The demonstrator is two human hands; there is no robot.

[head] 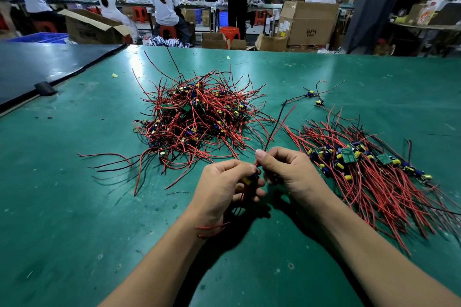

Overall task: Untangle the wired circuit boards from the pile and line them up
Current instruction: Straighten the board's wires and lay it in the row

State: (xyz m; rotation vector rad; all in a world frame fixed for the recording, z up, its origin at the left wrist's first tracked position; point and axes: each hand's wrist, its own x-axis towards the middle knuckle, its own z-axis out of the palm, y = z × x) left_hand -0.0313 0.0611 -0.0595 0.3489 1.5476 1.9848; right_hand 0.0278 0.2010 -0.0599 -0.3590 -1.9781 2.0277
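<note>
Most sit in the pile; a row lines the tabletop's right edge (left hand grips one board, right hand pinches its wire).

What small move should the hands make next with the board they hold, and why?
Probably carry the board to the row on the right and lay it down. The left hand grips it, the right hand pinches its wires, which look free of the pile.
</note>
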